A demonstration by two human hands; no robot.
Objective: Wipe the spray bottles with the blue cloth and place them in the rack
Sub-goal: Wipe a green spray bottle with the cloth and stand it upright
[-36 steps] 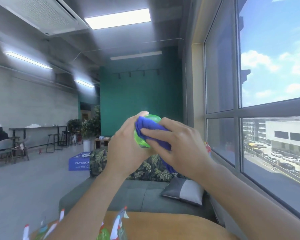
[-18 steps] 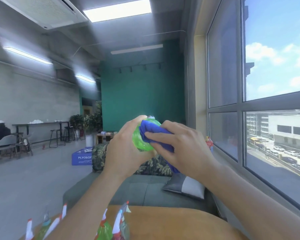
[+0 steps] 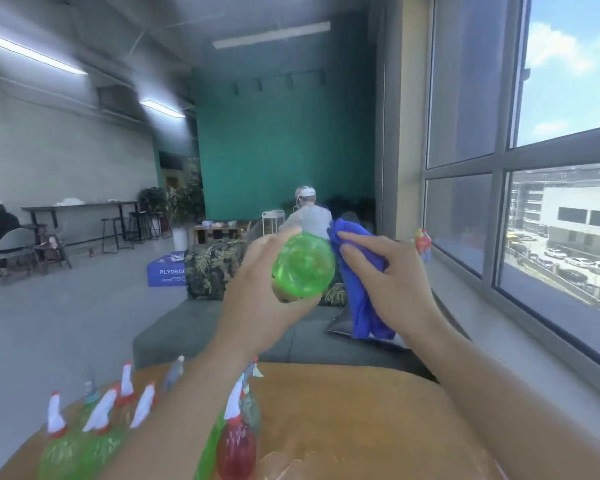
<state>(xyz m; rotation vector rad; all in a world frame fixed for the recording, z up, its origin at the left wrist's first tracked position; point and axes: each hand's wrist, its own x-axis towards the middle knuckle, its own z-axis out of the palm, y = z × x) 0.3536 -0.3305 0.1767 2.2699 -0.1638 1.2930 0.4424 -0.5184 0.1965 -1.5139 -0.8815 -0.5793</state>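
Wiping looks to be the step in hand: the left hand grips a translucent green plastic spray bottle, held up at chest height with its round base toward the camera. At its 3 o'clock the right hand clutches the bunched blue cloth just beside the bottle. Next, I judge, the cloth must go round the bottle; no rack is in view.

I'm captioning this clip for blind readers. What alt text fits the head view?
The left hand grips a green spray bottle, base toward the camera, while the right hand holds the blue cloth beside it. Below, more spray bottles stand on a wooden table.
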